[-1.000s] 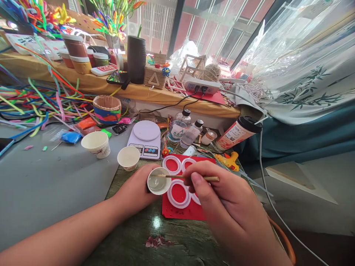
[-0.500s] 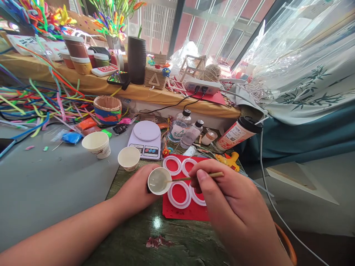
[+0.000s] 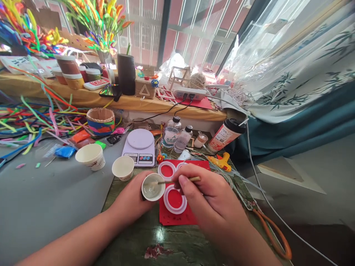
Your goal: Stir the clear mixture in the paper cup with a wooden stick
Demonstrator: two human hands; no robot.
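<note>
I see molds [image 3: 175, 210] on a sheet [image 3: 177, 220] right of my gripped cup [image 3: 153, 195], other cups [image 3: 95, 162] left, a scale [image 3: 140, 139] behind.

- Paper cup [image 3: 153, 200] I have here: white rim, liquid [image 3: 152, 191] translucent grey-green.
- My stick [image 3: 195, 178]: tan.
- Sheet [image 3: 177, 220] in front of me: solid red; rings [image 3: 175, 211] on it whitish with a lilac tint.
- Scale [image 3: 140, 150]: pale lilac, red and blue buttons.
- Pot [image 3: 100, 125]: tan rim, blotches of blue, red, green.
- Glue gun [image 3: 223, 162]: yellow and orange.
- Curtain [image 3: 298, 87] to my right: white, dark green bamboo-leaf print; drape [image 3: 280, 142] below, teal.
- Tabletop [image 3: 127, 236] nearest me: dark green, streaky; one pinkish patch.
</note>
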